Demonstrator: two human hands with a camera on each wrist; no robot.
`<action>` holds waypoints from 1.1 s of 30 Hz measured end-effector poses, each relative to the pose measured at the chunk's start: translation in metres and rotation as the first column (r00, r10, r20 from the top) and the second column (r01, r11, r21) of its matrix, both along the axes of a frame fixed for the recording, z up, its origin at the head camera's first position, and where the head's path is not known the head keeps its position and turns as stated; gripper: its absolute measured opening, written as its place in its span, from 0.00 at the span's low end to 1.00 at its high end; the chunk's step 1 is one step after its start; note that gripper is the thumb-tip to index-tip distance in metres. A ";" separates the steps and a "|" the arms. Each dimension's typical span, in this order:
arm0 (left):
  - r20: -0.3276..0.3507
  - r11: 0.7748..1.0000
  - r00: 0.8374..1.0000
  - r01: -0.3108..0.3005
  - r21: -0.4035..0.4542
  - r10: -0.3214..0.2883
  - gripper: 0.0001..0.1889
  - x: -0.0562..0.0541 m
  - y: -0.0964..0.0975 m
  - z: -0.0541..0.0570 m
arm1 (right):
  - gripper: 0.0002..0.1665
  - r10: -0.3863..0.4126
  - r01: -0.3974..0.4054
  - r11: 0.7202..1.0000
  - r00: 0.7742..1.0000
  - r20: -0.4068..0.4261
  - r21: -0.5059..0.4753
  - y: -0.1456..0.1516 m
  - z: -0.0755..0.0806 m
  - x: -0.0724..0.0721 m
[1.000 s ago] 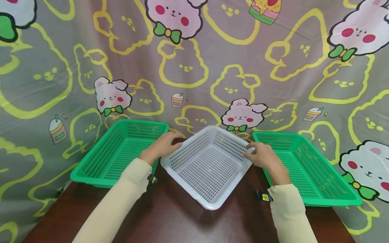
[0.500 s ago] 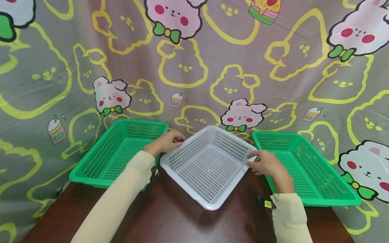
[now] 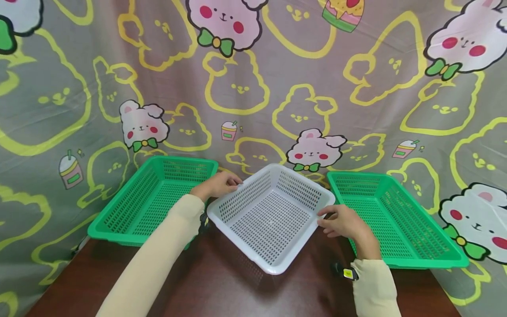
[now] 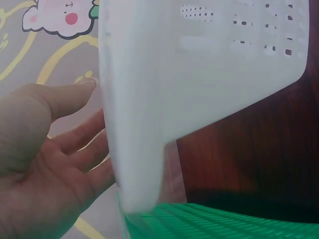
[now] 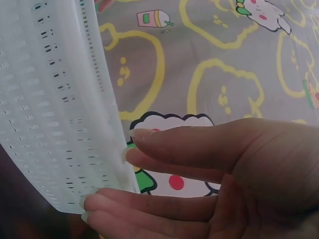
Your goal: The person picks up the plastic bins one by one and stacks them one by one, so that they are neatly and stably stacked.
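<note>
A white perforated plastic basket (image 3: pixel 253 257) stands between my hands, turned with one corner toward me. My left hand (image 3: pixel 219 185) is at its left rim. In the left wrist view the thumb (image 4: pixel 75 97) is fairly straight, its tip close to the rim, and the other fingertips are hidden behind the basket. My right hand (image 3: pixel 343 221) is at the right rim. In the right wrist view its fingers (image 5: pixel 149 206) are loosely extended, with the fingertips right at the basket's outer side and the thumb beside the rim. Neither hand wraps round the rim.
One green perforated basket (image 3: pixel 115 236) stands left of the white one, partly behind my left forearm. Another green basket (image 3: pixel 431 263) stands on the right. All are on a dark reddish-brown table (image 3: pixel 222 295), with a cartoon-patterned cloth (image 3: pixel 253 127) hanging behind.
My right hand has slid toward me along the white basket's right rim. The left hand has shifted slightly right. The white basket has stayed in almost the same place.
</note>
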State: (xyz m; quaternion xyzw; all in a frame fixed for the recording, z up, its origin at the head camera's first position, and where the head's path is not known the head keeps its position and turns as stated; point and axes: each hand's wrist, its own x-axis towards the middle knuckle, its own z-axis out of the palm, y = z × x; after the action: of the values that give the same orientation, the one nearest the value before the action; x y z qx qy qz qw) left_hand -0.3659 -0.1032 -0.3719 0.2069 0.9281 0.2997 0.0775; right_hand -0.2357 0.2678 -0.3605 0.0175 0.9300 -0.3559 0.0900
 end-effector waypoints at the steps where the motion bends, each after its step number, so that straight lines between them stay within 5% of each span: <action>1: 0.000 1.000 1.000 -0.006 -0.002 0.006 0.15 0.000 0.000 -0.001 | 0.22 0.002 -0.002 1.000 1.000 0.003 -0.008 0.000 -0.001 0.000; 33: 0.005 0.999 0.999 -0.048 0.017 0.048 0.17 -0.001 0.003 -0.008 | 0.20 -0.057 0.050 0.992 0.997 -0.060 -0.116 -0.008 -0.017 -0.001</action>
State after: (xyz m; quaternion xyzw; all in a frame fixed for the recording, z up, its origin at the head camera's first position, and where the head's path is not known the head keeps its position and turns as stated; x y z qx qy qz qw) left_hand -0.3664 -0.1003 -0.3794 0.1844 0.9300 0.3099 0.0705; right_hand -0.2367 0.2596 -0.3771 0.0261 0.9097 -0.4113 0.0515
